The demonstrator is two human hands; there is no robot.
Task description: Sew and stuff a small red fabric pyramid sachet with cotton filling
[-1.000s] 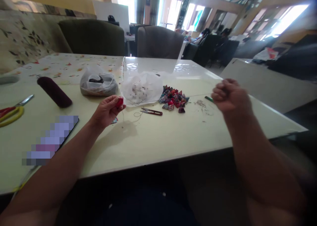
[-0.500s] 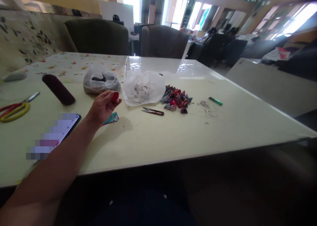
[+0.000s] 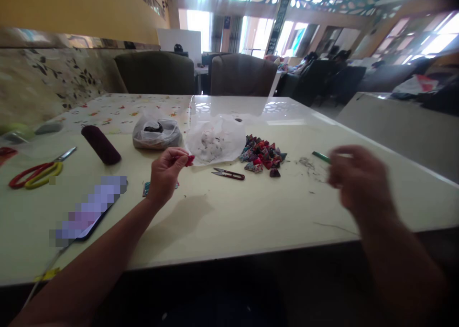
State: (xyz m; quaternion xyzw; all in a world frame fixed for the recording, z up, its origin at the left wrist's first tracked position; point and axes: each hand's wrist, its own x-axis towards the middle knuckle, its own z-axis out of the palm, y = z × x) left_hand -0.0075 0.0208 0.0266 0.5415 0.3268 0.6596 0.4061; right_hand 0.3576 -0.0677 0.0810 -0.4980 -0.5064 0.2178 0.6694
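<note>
My left hand [image 3: 165, 173] is closed, pinching a small red fabric piece [image 3: 189, 160] between thumb and fingertips above the table. Partly hidden behind that wrist lies a teal patterned fabric piece [image 3: 146, 188]. Out to the right, my right hand [image 3: 358, 174] is raised and blurred by motion. Its fingers look curled together; what they hold, if anything, cannot be made out. Between the hands lie brown-handled thread snips [image 3: 229, 174] and a pile of small stuffed fabric triangles [image 3: 263, 152]. A green stick-like object [image 3: 320, 156] lies just beside my right hand.
A white plastic sheet with white stuffing [image 3: 213, 143] and a tied plastic bag [image 3: 158, 133] stand behind. To the left are a dark maroon cylinder [image 3: 101, 145], red-yellow scissors [image 3: 39, 173] and a phone [image 3: 91, 210]. Thread scraps [image 3: 308, 164] lie at right. Chairs [image 3: 242, 76] stand beyond.
My right hand has come into view at the right. The left hand still holds the red piece, now a little further right and lower. The view has tilted slightly upward.
</note>
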